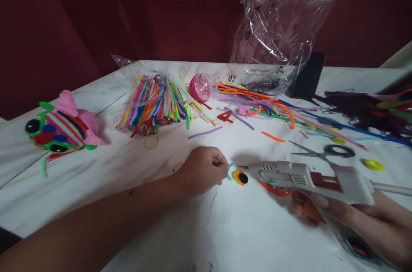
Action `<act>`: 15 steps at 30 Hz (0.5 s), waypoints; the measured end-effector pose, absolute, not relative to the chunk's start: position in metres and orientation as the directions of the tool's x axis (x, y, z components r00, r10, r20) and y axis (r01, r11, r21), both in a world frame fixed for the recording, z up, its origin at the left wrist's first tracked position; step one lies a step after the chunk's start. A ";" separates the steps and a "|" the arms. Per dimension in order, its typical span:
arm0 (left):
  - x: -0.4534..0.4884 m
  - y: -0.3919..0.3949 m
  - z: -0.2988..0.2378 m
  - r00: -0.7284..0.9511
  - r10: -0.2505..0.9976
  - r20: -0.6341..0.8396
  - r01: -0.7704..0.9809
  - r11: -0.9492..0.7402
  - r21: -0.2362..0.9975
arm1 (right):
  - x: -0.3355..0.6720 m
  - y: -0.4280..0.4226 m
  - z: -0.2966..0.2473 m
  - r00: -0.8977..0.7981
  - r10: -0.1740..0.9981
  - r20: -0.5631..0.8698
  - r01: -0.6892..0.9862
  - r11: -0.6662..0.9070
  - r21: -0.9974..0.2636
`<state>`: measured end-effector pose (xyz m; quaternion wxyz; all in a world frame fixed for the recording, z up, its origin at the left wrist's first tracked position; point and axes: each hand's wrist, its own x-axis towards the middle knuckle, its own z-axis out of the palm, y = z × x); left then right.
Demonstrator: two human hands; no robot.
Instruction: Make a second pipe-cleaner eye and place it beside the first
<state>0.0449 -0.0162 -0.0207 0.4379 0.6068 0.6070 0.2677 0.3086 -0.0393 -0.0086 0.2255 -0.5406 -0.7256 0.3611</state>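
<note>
My left hand (206,167) is closed in a pinch just above the tabletop, its fingertips on a short light blue pipe cleaner piece (231,164). Most of that piece is hidden by the fingers. My right hand (347,216) is wrapped round a grey-white hot glue gun (289,175) with an orange trigger and a glue stick in its back. The gun's nozzle points left, towards the left fingertips. Between them on the table lies a small rounded piece (240,177) in yellow, orange and black. Scissors (322,152) lie open behind the gun.
A colourful pipe cleaner fish (64,124) sits at the left. Behind are a bag of pipe cleaners (154,102), a pink-wrapped clear ball (201,87), loose pipe cleaners (257,98), a clear plastic bag (277,19) and a dark upright panel (307,75). A rubber band (151,136) lies nearer.
</note>
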 end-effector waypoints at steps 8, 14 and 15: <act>0.044 -0.013 -0.027 0.124 0.961 -0.245 0.541 0.141 0.829 | 0.325 -0.039 -0.030 -0.360 0.905 -0.226 0.656 0.074 -0.752; 0.044 -0.014 -0.031 0.134 0.968 -0.212 0.533 0.110 0.839 | 0.320 -0.037 -0.030 -0.326 0.918 -0.226 0.657 0.047 -0.753; 0.044 -0.014 -0.031 0.136 0.969 -0.208 0.531 0.106 0.841 | 0.320 -0.037 -0.030 -0.316 0.922 -0.225 0.660 0.043 -0.750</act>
